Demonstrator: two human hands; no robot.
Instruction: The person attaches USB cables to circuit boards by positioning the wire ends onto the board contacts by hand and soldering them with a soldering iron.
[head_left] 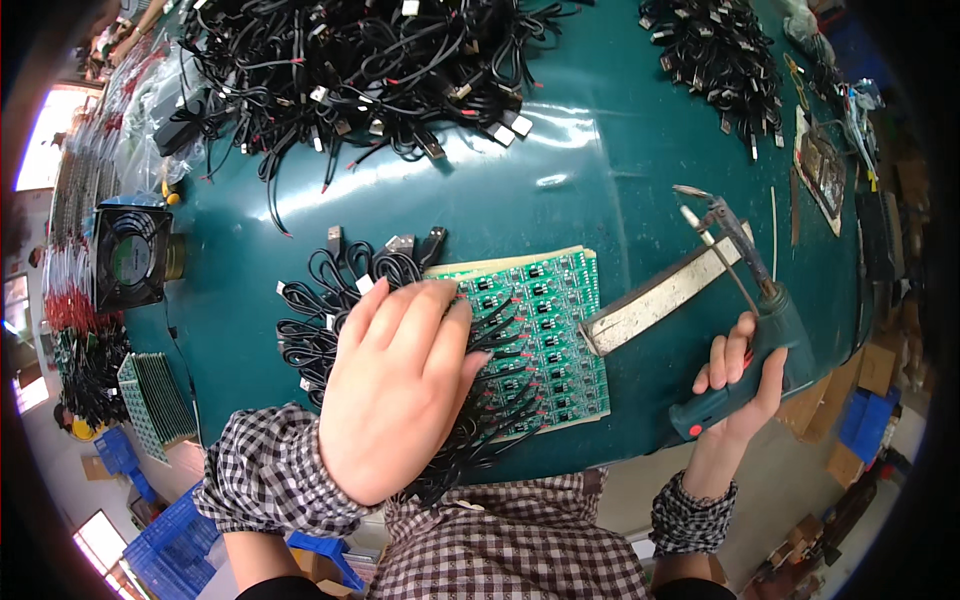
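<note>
My left hand [400, 385] lies palm down, fingers stretched out, over a bunch of black USB cables [305, 335] and the left side of a green circuit board panel [565, 335]. What is under the palm is hidden. Thin black wires with red tips run from beneath that hand onto rows of small boards. At the right, my right hand [745, 385] is wrapped around the dark green handle of a soldering gun [790, 320]. Its metal tip points up and away, above a worn, light-coloured bar [665, 295] on the table.
A big heap of black USB cables [370, 70] covers the far left of the green table [650, 400]; a smaller cable pile [715, 60] lies far right. A black fan [132, 257] stands at the left edge, near a stack of circuit panels [155, 400]. Blue crates [175, 545] sit below.
</note>
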